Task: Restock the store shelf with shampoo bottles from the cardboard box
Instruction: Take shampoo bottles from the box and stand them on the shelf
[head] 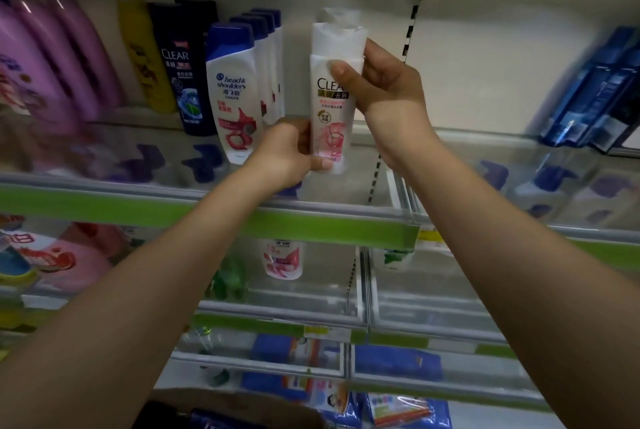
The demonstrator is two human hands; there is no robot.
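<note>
Here, both hands, left (289, 151) and right (377, 89), gripping a white CLEAR shampoo bottle (334, 99), beside head & shoulders bottles (233, 96).

You can read "CLEAR" on the white bottle (333, 96). Left of it, the white blue-capped bottle (231, 89) reads "head & shoulders". Further left of that white bottle, the black bottle (183, 75) reads "CLEAR".

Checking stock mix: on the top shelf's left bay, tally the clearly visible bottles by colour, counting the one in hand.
Purple bottles: 3
Yellow bottle: 1
Black Clear bottles: 2
White blue-capped bottles: 5
White Clear bottle in hand: 1
Total: 12
</note>
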